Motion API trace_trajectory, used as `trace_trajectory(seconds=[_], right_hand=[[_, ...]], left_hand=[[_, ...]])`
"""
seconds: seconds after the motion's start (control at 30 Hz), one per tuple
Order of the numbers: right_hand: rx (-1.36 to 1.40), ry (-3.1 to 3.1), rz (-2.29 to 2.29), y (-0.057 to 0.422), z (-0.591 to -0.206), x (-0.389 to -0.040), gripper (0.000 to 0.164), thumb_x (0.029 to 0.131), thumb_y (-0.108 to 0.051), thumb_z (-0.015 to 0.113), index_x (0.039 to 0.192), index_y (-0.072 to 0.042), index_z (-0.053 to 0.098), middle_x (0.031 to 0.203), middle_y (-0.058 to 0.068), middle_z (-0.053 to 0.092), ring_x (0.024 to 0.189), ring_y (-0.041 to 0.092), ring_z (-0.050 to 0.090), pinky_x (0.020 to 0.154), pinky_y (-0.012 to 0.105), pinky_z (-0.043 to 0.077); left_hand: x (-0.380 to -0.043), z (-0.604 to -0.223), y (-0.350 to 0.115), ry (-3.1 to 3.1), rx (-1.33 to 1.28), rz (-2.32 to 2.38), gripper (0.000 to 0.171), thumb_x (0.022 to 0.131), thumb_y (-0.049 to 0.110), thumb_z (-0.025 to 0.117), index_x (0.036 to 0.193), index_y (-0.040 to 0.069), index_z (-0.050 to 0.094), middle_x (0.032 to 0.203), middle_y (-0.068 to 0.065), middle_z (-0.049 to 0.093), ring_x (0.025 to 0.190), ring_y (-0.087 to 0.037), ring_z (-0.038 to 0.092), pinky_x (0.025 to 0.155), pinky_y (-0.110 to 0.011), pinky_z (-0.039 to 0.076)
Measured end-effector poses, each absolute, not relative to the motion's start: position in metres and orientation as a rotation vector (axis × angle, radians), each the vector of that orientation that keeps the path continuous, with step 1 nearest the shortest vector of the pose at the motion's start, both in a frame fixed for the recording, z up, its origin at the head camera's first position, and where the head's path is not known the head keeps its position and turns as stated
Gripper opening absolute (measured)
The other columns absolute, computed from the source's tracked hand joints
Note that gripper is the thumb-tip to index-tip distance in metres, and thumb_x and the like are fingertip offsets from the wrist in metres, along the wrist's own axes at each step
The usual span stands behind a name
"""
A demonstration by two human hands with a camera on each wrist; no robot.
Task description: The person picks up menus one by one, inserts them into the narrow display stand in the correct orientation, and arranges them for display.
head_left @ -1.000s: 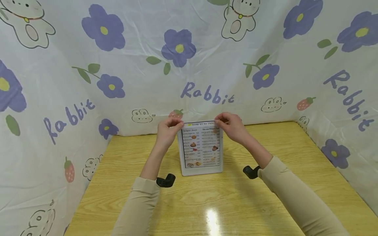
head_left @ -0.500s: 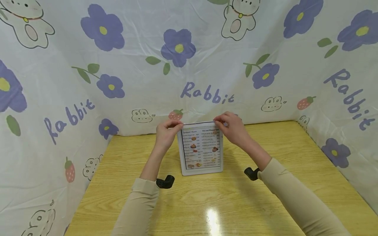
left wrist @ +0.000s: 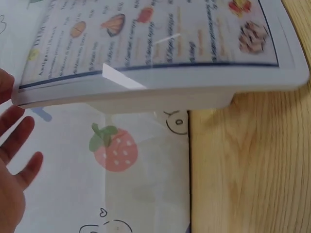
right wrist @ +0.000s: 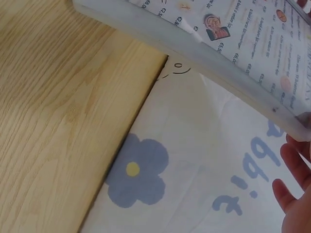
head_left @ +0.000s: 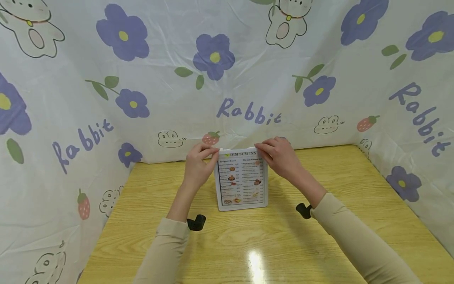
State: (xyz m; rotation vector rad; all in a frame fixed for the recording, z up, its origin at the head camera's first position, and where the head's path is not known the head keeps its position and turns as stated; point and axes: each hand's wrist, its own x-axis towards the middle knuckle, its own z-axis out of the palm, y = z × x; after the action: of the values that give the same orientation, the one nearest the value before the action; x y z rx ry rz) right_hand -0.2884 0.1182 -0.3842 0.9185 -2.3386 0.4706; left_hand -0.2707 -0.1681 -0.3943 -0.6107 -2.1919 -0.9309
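A white-framed menu stand stands upright on the table, close to the back cloth. Inside it a printed menu sheet headed "DIM SUM INN" lies flat, its header fully showing. With thumb and index finger my left hand pinches the stand's upper left corner; its other fingers are spread behind in the left wrist view. On the upper right corner my right hand pinches the top edge in the same way. In the right wrist view the frame's thick side shows, and the right thumb is partly cut off.
The wooden table reaches back to a white cloth printed with purple flowers, strawberries and "Rabbit", which also covers both sides. Black wrist mounts show below each hand.
The menu sheet's top was curved, with its header squeezed and then out of sight; now it lies flat and readable. Both hands stay at the upper corners, the fingers slightly shifted.
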Motion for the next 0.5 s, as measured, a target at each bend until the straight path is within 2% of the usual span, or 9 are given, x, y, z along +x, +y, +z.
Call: trace_trajectory(seconds=[0.23,0.4,0.5], right_hand=[[0.924,-2.325,0.416,0.1189,-0.3862,-0.2874,0.027,0.099,-0.016,0.069,0.124,-0.007,0.074,0.108,0.011,0.074,0.095,0.032,0.065,0.089,0.048,0.049],[0.932,-2.314,0.412,0.1189,-0.3880,-0.2879,0.027,0.100,-0.016,0.068,0.125,-0.008,0.074,0.108,0.011,0.074,0.095,0.032,0.066,0.089,0.048,0.049],[0.917,-2.343,0.462,0.1191,-0.3883,-0.2862,0.030,0.100,-0.017,0.068,0.128,-0.007,0.072,0.112,0.012,0.073,0.099,0.032,0.066,0.090,0.049,0.049]], left_hand=[[-0.2678,-0.3941,-0.1716,-2.122,-0.695,-0.298,0.015,0.092,0.015,0.074,0.101,0.004,0.079,0.099,-0.013,0.068,0.087,-0.032,0.063,0.083,-0.051,0.050],[-0.2666,-0.3948,-0.1728,-2.139,-0.687,-0.251,0.016,0.094,0.017,0.071,0.101,0.004,0.077,0.102,-0.014,0.069,0.092,-0.034,0.064,0.088,-0.051,0.049],[-0.2670,-0.3970,-0.1739,-2.155,-0.670,-0.333,0.016,0.093,0.016,0.072,0.102,0.003,0.076,0.102,-0.014,0.069,0.092,-0.033,0.064,0.087,-0.050,0.049]])
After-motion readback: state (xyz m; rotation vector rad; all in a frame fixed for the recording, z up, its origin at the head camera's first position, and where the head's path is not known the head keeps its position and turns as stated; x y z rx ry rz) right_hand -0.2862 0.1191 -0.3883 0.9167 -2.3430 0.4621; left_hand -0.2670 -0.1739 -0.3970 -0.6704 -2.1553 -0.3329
